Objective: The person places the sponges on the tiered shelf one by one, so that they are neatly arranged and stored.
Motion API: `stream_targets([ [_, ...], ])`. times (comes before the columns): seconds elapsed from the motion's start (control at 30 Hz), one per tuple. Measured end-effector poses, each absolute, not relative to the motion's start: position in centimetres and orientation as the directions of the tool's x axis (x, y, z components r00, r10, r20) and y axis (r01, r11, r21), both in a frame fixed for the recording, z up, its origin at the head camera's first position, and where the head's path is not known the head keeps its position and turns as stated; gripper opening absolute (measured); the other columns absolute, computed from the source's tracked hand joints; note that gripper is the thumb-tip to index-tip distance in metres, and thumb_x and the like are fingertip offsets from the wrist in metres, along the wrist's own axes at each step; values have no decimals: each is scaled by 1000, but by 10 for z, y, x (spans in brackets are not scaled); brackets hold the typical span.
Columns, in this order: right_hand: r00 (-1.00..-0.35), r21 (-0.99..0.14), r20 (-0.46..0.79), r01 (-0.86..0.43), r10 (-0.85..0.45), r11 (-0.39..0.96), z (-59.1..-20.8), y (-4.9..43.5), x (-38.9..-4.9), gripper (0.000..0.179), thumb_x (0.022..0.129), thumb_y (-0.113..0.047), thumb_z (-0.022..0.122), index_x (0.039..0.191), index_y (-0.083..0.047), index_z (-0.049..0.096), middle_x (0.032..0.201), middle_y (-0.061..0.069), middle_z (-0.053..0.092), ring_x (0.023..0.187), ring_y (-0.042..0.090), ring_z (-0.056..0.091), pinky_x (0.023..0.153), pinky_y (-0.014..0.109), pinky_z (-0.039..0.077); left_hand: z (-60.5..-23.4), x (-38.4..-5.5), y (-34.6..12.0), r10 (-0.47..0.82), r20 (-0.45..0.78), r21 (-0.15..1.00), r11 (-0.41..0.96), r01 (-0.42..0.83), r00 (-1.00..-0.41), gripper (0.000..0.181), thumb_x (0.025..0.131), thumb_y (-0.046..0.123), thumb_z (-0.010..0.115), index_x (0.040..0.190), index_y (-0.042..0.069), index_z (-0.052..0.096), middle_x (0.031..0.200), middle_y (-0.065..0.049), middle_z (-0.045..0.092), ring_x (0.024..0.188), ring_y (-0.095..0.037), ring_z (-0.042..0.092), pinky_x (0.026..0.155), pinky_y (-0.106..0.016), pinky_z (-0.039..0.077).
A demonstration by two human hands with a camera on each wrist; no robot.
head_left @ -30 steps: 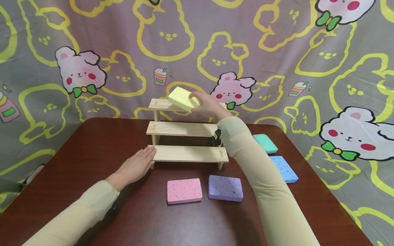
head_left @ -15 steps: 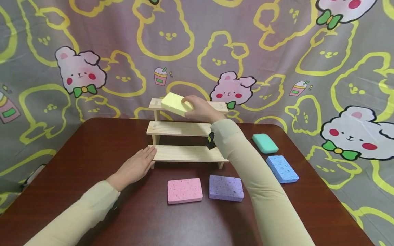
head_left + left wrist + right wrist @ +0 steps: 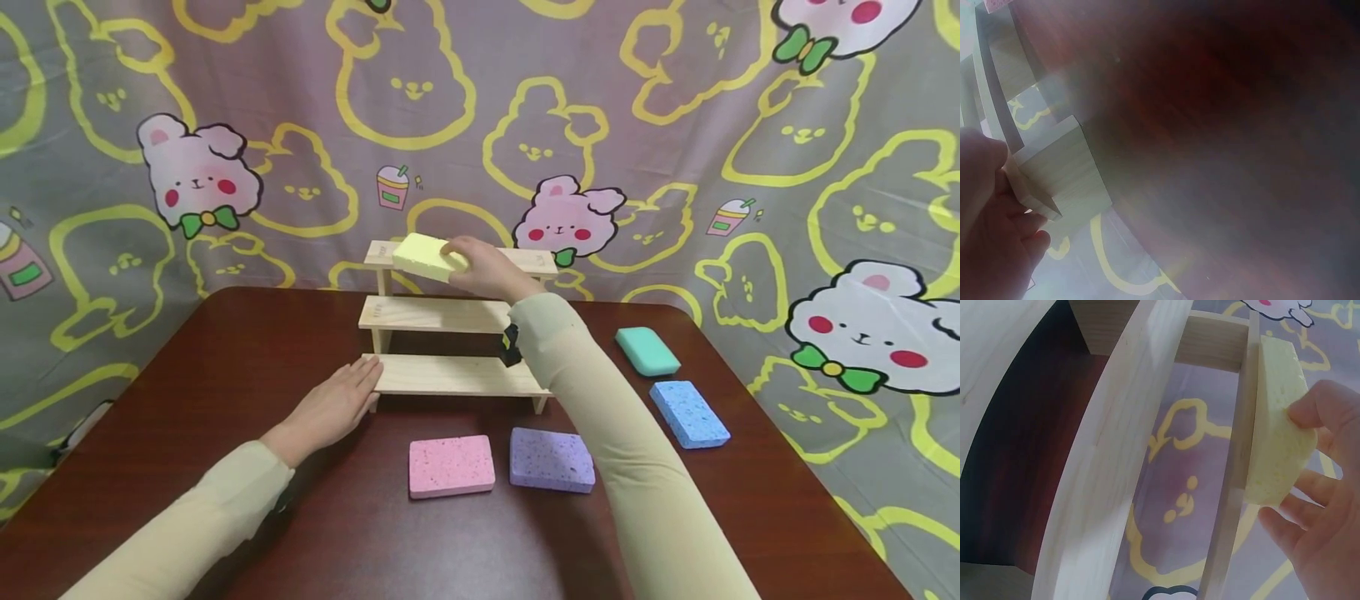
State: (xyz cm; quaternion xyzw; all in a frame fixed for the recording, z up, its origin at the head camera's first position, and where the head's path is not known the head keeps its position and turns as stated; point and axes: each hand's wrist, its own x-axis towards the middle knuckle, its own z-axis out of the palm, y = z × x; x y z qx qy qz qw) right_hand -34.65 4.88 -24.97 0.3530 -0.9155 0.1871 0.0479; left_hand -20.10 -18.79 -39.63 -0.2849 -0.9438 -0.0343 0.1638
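My right hand (image 3: 487,268) grips a pale yellow sponge (image 3: 426,255) by its right end, thumb on one side and fingers on the other. In the right wrist view the sponge (image 3: 1279,422) lies right at the top board of a three-step wooden display shelf (image 3: 450,375), toward that board's left part. My left hand (image 3: 333,408) holds the left end of the lowest board, fingers laid over it in the head view. In the left wrist view the board's end (image 3: 1041,203) sits between thumb and fingertips.
A pink sponge (image 3: 452,467) and a purple sponge (image 3: 551,460) lie before the shelf on the dark brown table (image 3: 225,358). To the right are a blue sponge (image 3: 690,414) and a mint-green sponge (image 3: 647,351). A cartoon-patterned curtain (image 3: 450,100) hangs behind.
My right hand has moved the yellow sponge left and down onto the level of the top board, and the sponge now lies flatter. My left hand has stayed on the lowest board.
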Motion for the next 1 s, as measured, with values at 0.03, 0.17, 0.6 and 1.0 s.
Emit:
stream_targets([
  [0.03,-744,-305,230,-668,-628,679,-250,48,-347,43,83,-12,58,125,-8,53,137,10,42,127,22,36,104,28,27,-396,-201,-188,527,330,-29,835,550,-783,44,91,11,54,127,-13,46,131,-28,44,123,-40,39,101,-48,32],
  [0.17,-730,-289,286,-683,-621,671,-251,46,-350,39,81,-4,57,120,-6,58,134,13,46,126,25,37,106,29,25,-395,-201,-188,528,333,-28,834,551,-781,44,91,10,55,126,-14,46,131,-28,44,123,-40,39,101,-48,32],
  [0.6,-711,-251,393,-694,-583,675,-258,36,-355,39,80,10,54,114,-6,65,124,13,55,117,26,47,102,31,33,-394,-200,-187,526,332,-19,833,552,-783,44,91,10,54,126,-14,45,130,-29,44,123,-41,39,102,-48,32],
  [1.0,-723,-239,393,-677,-568,697,-262,29,-360,38,83,9,53,116,-6,64,120,9,58,116,24,48,102,28,32,-396,-201,-187,519,318,-20,840,542,-793,44,91,11,54,127,-13,45,131,-28,43,124,-39,39,102,-47,31],
])
